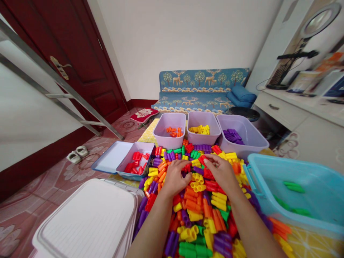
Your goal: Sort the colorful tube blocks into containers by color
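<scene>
- Plastic tube blocks (pixel 197 204) lie in a mixed-colour heap, directly beneath both hands.
- Three lilac bins hold sorted blocks: orange (pixel 168 122), yellow (pixel 201 117) and purple (pixel 242 129).
- A lilac tray (pixel 134 147) beside the heap holds red blocks.
- A pale blue bin (pixel 268 162) at the right holds green blocks.
- Left hand (pixel 174 178) and right hand (pixel 221 173) curl down onto the heap, fingertips near each other; any pinch cannot be told.

Bright, even indoor light falls across the scene, leaving only soft, shallow shadows among the plastic toy blocks (pixel 195 211). The white wall (pixel 174 43) shows no harsh glare. Wide-angle distortion bends the ladder rails (pixel 53 79) at upper left; the frame edges are slightly soft.
</scene>
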Demonstrator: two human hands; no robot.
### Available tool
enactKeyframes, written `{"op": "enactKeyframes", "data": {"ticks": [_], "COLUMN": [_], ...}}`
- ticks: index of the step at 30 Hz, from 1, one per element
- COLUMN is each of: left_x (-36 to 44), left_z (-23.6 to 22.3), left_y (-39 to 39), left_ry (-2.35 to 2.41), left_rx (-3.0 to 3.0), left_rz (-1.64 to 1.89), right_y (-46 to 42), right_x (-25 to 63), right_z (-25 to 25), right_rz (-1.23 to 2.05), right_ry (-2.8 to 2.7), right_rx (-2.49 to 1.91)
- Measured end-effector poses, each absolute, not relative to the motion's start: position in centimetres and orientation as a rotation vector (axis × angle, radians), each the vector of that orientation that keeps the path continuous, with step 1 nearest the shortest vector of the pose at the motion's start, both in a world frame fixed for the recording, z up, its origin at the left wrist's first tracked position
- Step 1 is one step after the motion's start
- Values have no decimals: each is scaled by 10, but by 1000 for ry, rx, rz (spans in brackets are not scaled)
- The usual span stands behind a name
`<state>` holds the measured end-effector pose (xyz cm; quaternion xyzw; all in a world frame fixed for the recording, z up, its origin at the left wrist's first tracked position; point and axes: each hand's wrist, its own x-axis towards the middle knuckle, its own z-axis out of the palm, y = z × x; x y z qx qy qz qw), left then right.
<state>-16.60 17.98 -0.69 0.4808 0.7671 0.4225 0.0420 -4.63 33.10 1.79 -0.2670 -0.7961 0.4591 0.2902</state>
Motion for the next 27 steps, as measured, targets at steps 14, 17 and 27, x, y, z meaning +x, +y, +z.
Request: {"op": "enactKeyframes", "data": {"ticks": [14,17,27], "left_x": [-167,-167,-166], "left_z": [-8,-8,-9], "left_y": [182,181,181], "left_ry": [2411,2393,2353], "left_rx": [1393,1402,1399], "left_rz": [1283,1301,1346], "right_y": [380,374,330], "right_x": [-58,-55,-54], "right_z": [-1,3,22], "right_rz": [370,446,1452], "right_ry": [-2560,-2611,-2303], "right_rx": [-968,-921,-691]}}
